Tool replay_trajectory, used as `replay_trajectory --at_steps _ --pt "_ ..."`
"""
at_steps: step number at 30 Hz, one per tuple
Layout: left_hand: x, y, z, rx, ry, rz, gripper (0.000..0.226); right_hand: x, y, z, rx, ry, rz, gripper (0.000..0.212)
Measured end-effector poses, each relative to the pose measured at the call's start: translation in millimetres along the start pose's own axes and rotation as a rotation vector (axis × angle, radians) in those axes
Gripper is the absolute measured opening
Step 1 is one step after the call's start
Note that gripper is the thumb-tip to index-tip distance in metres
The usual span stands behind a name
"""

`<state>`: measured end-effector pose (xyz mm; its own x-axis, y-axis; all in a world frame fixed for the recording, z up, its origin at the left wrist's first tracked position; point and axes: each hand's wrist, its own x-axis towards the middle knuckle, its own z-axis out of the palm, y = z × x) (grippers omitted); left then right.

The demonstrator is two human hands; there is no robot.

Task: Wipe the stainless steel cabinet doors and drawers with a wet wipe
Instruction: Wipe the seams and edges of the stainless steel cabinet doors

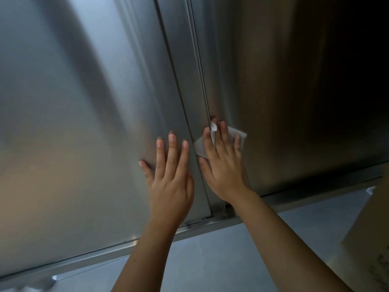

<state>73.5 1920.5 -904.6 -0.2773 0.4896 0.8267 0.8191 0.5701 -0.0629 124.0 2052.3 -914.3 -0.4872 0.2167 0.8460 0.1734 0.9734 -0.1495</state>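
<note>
Stainless left door takes the spread left hand; the right hand, fingers straight, presses a white wipe against the right door.

Two bare hands, left hand and right hand, slim fingers with short plain fingernails, bare wrists just behind the hands, bare forearms behind those, uncovered as far as they show

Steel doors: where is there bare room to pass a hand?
Free: the left door left of the left hand, and the right door above and right of the wipe. Crowded: the seam, where both hands lie, the right hand on the wipe.
</note>
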Motion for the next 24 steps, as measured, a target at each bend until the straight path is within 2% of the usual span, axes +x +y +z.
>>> replay_trajectory --at_steps 4,10,13,16,20,24 --pt "-1 -2 5 0.025 0.0 0.014 0.057 -8 6 7 -0.014 -0.012 -0.007 0.064" --pt "-1 -1 7 0.016 0.009 0.012 0.058 -81 15 34 -0.104 -0.18 0.008 0.058" --pt "-1 -1 5 0.002 0.011 0.012 0.058 -88 16 35 -0.078 -0.204 0.021 0.058" --pt "-2 -1 5 0.001 0.018 0.012 0.058 -66 15 27 -0.061 -0.164 0.009 0.059" --pt "-3 0 9 0.022 0.013 0.014 0.057 -11 6 11 0.069 -0.001 0.03 0.062" --pt "-17 -5 15 0.067 -0.03 0.085 0.055 -15 8 13 0.056 0.004 0.011 0.066"
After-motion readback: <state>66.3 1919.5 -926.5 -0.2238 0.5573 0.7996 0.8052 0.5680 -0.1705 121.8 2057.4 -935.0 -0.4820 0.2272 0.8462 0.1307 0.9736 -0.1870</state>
